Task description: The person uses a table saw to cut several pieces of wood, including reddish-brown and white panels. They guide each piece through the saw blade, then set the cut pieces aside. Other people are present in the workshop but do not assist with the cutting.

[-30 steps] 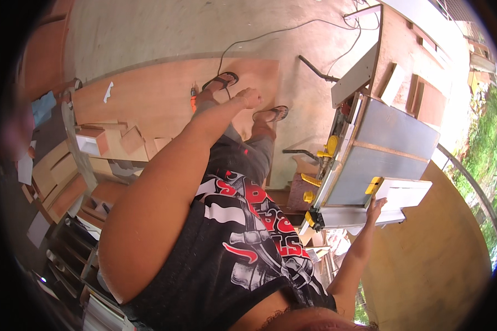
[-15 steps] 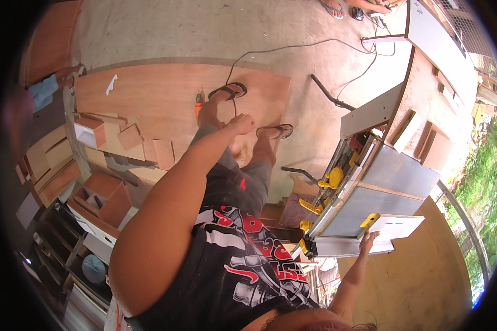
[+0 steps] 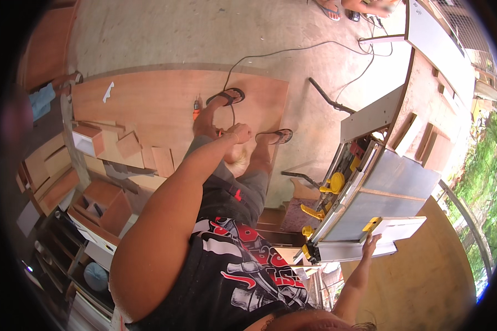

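Left hand (image 3: pixel 241 133) is in front of the thighs, fingers curled into a loose fist; can't tell if anything is gripped in it. Right hand (image 3: pixel 371 244) is at the near edge of a white board (image 3: pixel 402 229), touching it; can't tell if it clasps the edge or just presses. Board lies flat on a grey-topped desk (image 3: pixel 395 172), toward its lower right end, part of it out past the grey top. Yellow block (image 3: pixel 370 224) sits right beside the board, just above the right hand. Yellow knobs (image 3: pixel 334 182) along the desk's left side.

Containers, all at left. Open wooden box (image 3: pixel 117 214): brown walls, a few small dark items inside, kind unclear. Small open box (image 3: pixel 98 142): brown outside, white inside, contents too small to read. It's near flat wood offcuts (image 3: pixel 129 144). Dark rack (image 3: pixel 55 243), lower left: long pieces in its slots, too dim to name. Round light-blue bundle (image 3: pixel 95 277) in the lower part of that area. Light-blue cloth (image 3: pixel 42 99) farther up at the left edge.

Floor: large plywood sheet (image 3: pixel 154 94) with an orange and black drill (image 3: pixel 196 112) on it, just beside one sandalled foot (image 3: pixel 230 97). Black cable (image 3: pixel 284 51) runs across the floor. Another person's sandalled foot (image 3: pixel 331 11) shows at the top edge.
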### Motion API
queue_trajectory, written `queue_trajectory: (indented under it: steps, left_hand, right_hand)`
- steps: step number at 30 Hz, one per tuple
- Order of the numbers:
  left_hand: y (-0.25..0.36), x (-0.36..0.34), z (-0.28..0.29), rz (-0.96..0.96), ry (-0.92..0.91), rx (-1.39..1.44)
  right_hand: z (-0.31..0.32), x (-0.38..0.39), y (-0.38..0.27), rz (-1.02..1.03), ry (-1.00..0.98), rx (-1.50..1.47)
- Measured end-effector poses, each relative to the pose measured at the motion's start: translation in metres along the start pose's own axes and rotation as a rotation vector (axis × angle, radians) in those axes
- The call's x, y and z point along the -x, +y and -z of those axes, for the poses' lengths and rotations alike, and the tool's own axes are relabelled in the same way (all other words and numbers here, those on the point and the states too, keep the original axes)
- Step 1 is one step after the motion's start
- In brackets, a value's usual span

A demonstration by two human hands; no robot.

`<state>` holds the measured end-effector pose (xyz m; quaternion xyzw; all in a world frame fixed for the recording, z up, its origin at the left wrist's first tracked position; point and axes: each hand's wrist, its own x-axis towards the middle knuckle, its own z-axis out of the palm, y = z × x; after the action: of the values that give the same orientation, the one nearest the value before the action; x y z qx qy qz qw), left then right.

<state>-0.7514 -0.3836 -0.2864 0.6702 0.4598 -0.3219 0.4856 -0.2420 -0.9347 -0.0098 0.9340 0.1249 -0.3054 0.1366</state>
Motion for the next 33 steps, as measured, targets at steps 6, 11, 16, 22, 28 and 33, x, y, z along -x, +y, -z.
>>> queue_trajectory:
  steps: [6,11,16,22,28,33]
  left_hand:
    - [0.0,-0.002,-0.003,-0.017,0.004,0.017]
    - [-0.008,-0.007,-0.009,-0.027,0.007,0.008]
    - [-0.013,-0.017,-0.019,-0.033,0.005,0.009]
    - [0.0,-0.006,-0.008,-0.002,-0.008,0.021]
    - [0.0,-0.007,-0.007,-0.012,-0.006,0.01]
    - [-0.005,-0.012,-0.01,-0.021,0.008,0.005]
  right_hand:
    - [-0.003,0.002,-0.006,-0.026,0.005,-0.028]
    - [-0.004,0.0,-0.003,-0.039,0.016,-0.066]
    - [-0.004,0.0,0.0,-0.033,0.01,-0.05]
    - [-0.005,0.0,-0.003,-0.047,0.007,-0.033]
    - [-0.001,0.002,-0.005,-0.05,-0.004,-0.052]
    - [-0.001,0.004,-0.009,-0.05,-0.005,-0.067]
